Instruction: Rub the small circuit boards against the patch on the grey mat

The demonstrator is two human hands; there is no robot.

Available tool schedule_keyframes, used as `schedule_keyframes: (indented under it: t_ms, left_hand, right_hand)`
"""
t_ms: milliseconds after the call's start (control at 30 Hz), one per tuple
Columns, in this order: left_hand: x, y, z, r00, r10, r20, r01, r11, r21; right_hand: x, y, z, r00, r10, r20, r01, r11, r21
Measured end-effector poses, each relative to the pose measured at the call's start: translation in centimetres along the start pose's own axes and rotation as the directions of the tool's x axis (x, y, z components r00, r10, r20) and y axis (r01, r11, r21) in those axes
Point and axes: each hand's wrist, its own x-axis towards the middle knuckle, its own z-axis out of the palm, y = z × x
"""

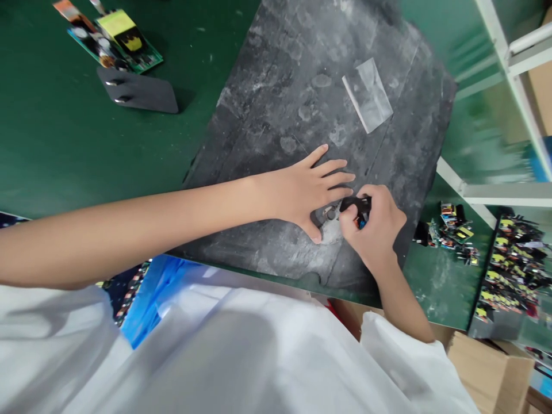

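Note:
My left hand (313,187) is spread over the dark mat (297,92), palm down with its fingers apart and holding nothing. Close by on its right, my right hand (375,221) is closed around a black object (361,206) with a bit of blue on it. Fingers cover most of that object, so its kind is unclear. A small dark round piece (330,213) lies on a pale worn patch of the mat, between my left thumb and my right hand. Farther up the mat is a small clear plastic bag (371,95).
On the green table (64,149), a circuit board (125,43) with a yellow transformer stands by a dark plug cover (138,91). Loose boards (457,230) lie right of the mat, beside a tray of several more boards (509,261). A white frame (483,192) borders the right.

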Motion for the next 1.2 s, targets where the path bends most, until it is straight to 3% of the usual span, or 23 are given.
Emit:
schedule_keyframes:
  t_ms: [200,367,533,667,733,867,1033,1200]
  left_hand:
    - [0.0,-0.06,0.08,1.0,0.0,-0.004,0.0,1.0,0.008]
    - [-0.01,0.02,-0.01,1.0,-0.003,0.001,0.003,1.0,-0.001]
    - [-0.05,0.01,0.05,1.0,0.0,-0.016,0.001,1.0,0.006]
    - [0.0,0.05,-0.12,1.0,-0.009,0.014,0.009,1.0,0.009]
    - [0.0,0.09,-0.22,1.0,-0.011,0.024,0.011,1.0,0.012]
    - [0.02,0.17,-0.31,0.999,-0.017,0.027,0.016,1.0,0.019]
    - [0.08,0.2,-0.31,0.999,-0.013,0.043,0.013,1.0,0.014]
    - [0.01,0.17,-0.25,1.0,-0.016,0.024,0.016,1.0,0.011]
  right_hand:
    - [-0.89,-0.5,-0.42,0.986,-0.134,0.096,0.13,0.991,0.042]
    - [-0.67,-0.01,-0.35,1.0,-0.012,0.027,0.013,1.0,-0.024]
    - [-0.89,-0.68,-0.49,0.984,-0.15,0.1,0.145,0.988,0.054]
    - [-0.41,0.07,-0.26,1.0,-0.004,0.024,0.005,1.0,-0.024]
    - [-0.43,-0.01,-0.3,0.999,-0.013,0.041,0.014,1.0,-0.011]
    - [-0.88,-0.48,-0.54,0.983,-0.144,0.11,0.14,0.989,0.043]
    - [-0.73,0.0,-0.45,0.999,-0.013,0.032,0.013,1.0,-0.009]
    - [-0.94,-0.47,-0.49,0.984,-0.154,0.094,0.15,0.988,0.045]
